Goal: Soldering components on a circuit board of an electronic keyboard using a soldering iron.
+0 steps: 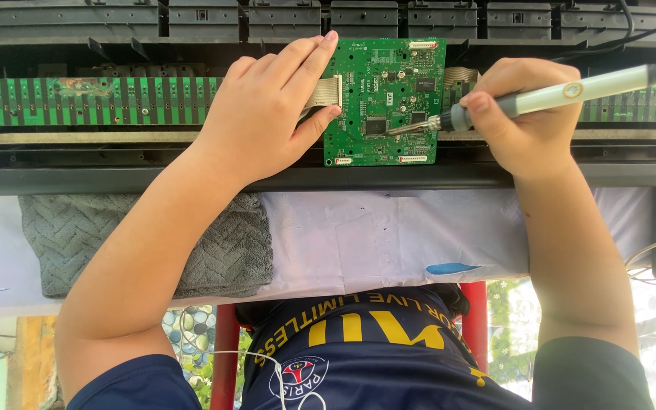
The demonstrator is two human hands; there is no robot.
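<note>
Dark blue shirt (366, 357) cloth with yellow letters and a round badge fills the bottom edge, closest to the camera. Two bare arms reach up from it to the work.

On a white sheet (358, 235) rests a long black case (115, 181), opened up. One end seems to sit on a grey towel (153, 243), maybe to keep it soft and steady. Inside the case runs a long green strip (93, 101) with dark bars, and a square green board (385, 99) lies in the middle, between the two hands.

Left hand (263, 114) lies flat and wide, with fingers spread. It presses on the left edge of the board and on a flat grey cable (325, 93) there. It looks like it keeps the board from sliding.

Right hand (525, 114) is closed around a pale green iron (571, 91), held like a pen. Its thin metal tip touches the board beside a black chip (376, 125). A dark cord runs off to the right.

Small white plugs sit at the top and bottom edges of the board. One blue scrap (449, 268) lies on the sheet. Red chair bars (225, 357) show below.
</note>
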